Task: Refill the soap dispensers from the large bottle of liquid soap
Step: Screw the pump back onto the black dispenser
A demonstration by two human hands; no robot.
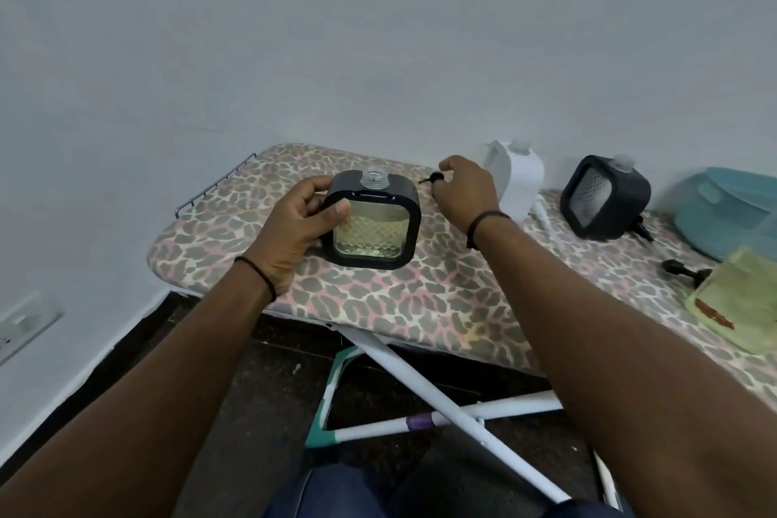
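- Hands of a person reach over an ironing board (pixel 420 307) with a leopard-print cover.
- Left hand (pixel 294 231) grips a square black-framed soap dispenser (pixel 372 219), upright on the board, neck uncapped, yellowish liquid inside.
- Right hand (pixel 466 185), fingers curled, pinches a small black pump piece (pixel 431 177) just beside the dispenser.
- White large bottle (pixel 519 177) stands behind the right hand.
- Second black dispenser (pixel 605 198) sits tilted, further right.

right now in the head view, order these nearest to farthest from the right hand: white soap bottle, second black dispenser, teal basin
From the right hand:
1. white soap bottle, just beyond it by the wall
2. second black dispenser, farther right on the board
3. teal basin, at the far right edge
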